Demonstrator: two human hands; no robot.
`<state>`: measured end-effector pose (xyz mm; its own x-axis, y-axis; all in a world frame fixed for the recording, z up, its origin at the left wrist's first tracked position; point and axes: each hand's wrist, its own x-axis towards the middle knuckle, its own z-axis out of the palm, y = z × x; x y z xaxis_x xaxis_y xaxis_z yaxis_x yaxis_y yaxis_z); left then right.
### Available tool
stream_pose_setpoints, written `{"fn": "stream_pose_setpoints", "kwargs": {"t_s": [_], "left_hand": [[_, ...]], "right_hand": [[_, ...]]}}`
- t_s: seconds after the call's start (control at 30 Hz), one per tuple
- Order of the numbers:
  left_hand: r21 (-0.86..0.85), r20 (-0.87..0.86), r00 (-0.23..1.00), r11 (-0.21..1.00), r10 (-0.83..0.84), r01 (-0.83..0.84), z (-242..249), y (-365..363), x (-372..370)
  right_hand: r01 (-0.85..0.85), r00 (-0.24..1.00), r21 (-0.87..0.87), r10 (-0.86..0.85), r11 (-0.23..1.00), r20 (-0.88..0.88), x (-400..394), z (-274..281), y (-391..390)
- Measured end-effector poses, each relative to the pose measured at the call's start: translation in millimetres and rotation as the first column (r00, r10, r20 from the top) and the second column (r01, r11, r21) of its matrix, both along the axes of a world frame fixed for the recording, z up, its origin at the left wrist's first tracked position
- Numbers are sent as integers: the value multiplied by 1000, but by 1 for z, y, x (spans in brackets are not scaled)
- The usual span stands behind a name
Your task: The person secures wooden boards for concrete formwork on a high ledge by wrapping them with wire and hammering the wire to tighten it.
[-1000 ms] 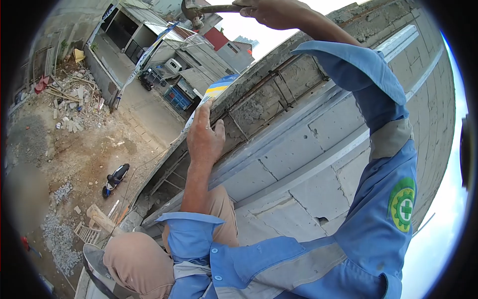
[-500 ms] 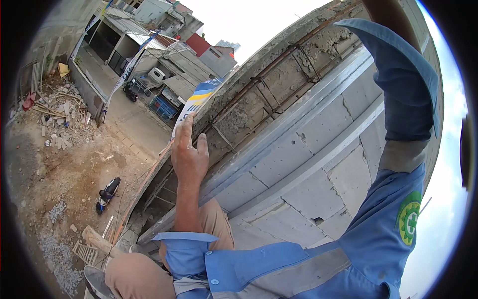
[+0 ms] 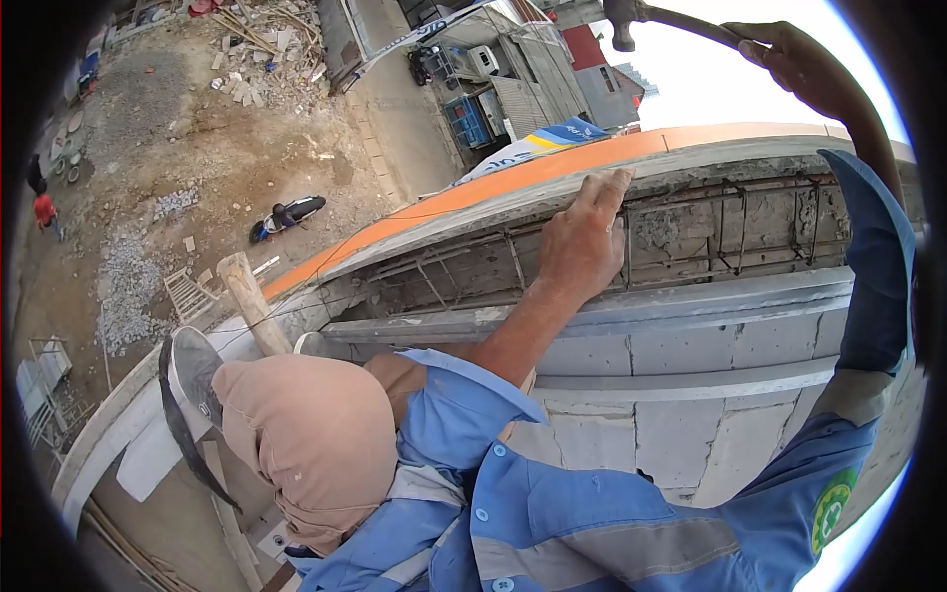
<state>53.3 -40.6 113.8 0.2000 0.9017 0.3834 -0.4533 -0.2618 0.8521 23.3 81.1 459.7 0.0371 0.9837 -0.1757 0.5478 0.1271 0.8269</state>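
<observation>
- Right hand: raised at the upper right, clamped round the handle of the hammer.
- Hammer: up in the air against the bright sky, its head pointing away from the hand toward the left of the view (the end of the head hangs downward), well apart from the left hand.
- Left hand: over the trough, back of the hand up, fingers stretched forward and thumb apart from their tips. The fingertips are at the rim; whether they touch it, I cannot tell.
- Trough: rough concrete inside, with thin rusty bars running along and across it.
- Orange band: along the outer side of the rim, curving down to the left.
- Banner: blue, yellow and white, just beyond the orange band.
- Ledge: grey, on the near side of the trough, with pale blocks below it, cracked in places.
- Knee: in beige cloth, bent, with a grey shoe beside it and a wooden post close by.
- Ground below: a motorbike, rubble, gravel and, at the far left, a person in red.
</observation>
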Motion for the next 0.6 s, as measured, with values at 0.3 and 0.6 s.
{"fn": "stream_pose_setpoints", "kwargs": {"t_s": [0.3,0.6], "left_hand": [[91,-28,999,995,43,-40,0,1,-4],[43,14,1000,999,16,-17,1,-7,4]], "right_hand": [[511,859,-147,-511,847,40,39,-18,-10],[252,960,-10,-251,968,-126,2,-38,-32]]}}
